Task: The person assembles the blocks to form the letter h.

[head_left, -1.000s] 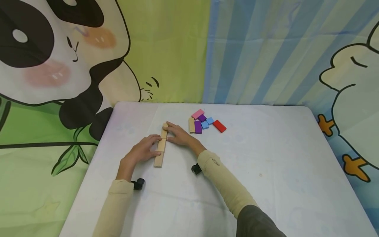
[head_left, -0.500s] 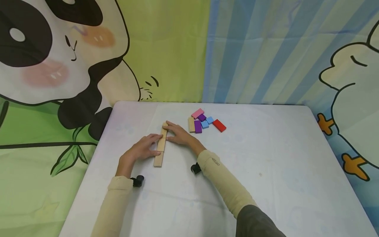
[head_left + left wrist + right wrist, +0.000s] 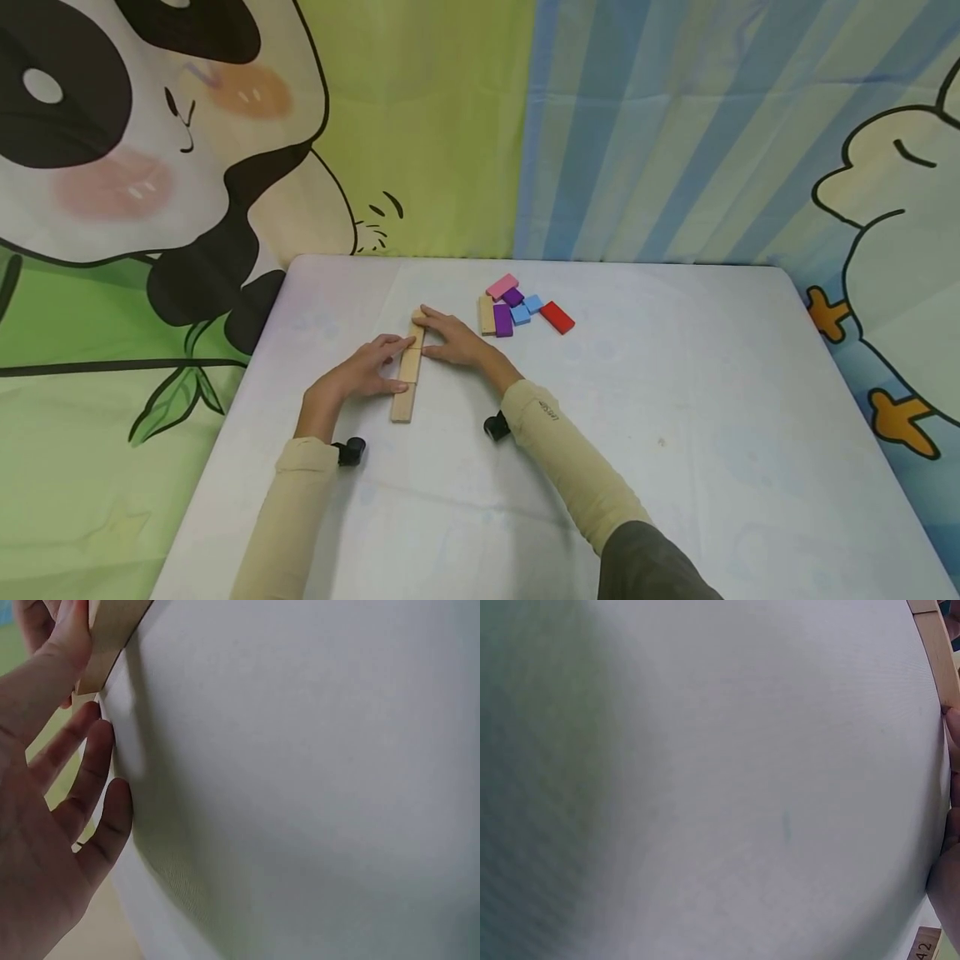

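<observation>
Spanning upper left of the frame: one panda print [image 3: 172,150] on the backdrop. Centre-left, left hand [image 3: 360,372], thumb and fingers spread apart, tips touching the left edge of a wood-block row [image 3: 409,367]; nothing enclosed. Row sits left of centre on the white table [image 3: 675,375]: three plain blocks made out, end to end; fingers cover part of the far end, so exact count uncertain. Right hand [image 3: 459,343], also spread: forefinger on the far end, thumb against right side, nothing enclosed. One black wrist device [image 3: 350,452] by each cuff.

Upper centre, just right of the right hand, seven loose blocks: one tan [image 3: 487,316], two purple [image 3: 502,321], one pink [image 3: 502,287], two blue [image 3: 521,315], one red [image 3: 557,317], slightly apart. Far right: one pale creature print [image 3: 907,275], two orange feet.
</observation>
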`<action>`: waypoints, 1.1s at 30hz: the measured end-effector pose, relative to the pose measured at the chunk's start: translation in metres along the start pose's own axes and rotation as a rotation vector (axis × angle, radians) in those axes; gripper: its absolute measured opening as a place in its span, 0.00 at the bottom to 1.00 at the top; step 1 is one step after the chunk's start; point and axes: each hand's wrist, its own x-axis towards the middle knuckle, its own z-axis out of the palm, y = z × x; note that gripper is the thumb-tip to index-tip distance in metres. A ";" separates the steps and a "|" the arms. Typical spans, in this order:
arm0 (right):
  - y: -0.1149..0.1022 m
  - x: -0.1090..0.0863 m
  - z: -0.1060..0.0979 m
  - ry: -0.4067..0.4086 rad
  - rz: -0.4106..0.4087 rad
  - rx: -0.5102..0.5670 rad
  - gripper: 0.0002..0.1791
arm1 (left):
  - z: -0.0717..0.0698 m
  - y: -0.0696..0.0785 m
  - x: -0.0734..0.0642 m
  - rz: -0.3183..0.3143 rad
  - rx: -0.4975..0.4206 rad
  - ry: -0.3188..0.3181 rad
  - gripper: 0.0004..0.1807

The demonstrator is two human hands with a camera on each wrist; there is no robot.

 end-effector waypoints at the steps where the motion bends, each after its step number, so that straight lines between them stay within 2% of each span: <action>1: 0.000 0.000 0.000 0.000 -0.001 0.003 0.33 | 0.000 -0.001 0.000 -0.005 -0.012 -0.006 0.47; 7: 0.001 0.001 0.002 -0.003 -0.012 0.020 0.33 | 0.000 -0.006 0.000 -0.008 -0.073 -0.021 0.48; 15: 0.002 0.002 0.004 0.002 -0.027 0.010 0.33 | 0.007 -0.015 0.002 0.097 -0.056 0.073 0.45; 26: 0.001 0.003 0.003 0.016 -0.031 0.013 0.33 | 0.004 -0.013 0.003 0.075 -0.114 0.068 0.43; 33: 0.004 0.002 0.004 0.025 -0.030 0.008 0.33 | 0.008 -0.012 0.007 0.084 -0.041 0.103 0.42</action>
